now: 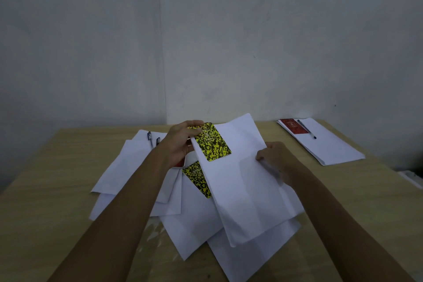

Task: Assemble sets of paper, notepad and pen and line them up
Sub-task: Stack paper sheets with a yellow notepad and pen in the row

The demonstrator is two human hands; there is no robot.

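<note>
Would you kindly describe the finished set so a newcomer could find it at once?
Look to the far right corner of the wooden table. A neat paper stack lies there alone, apart from the messy middle pile. Only it carries a red notepad with a pen beside it.
</note>
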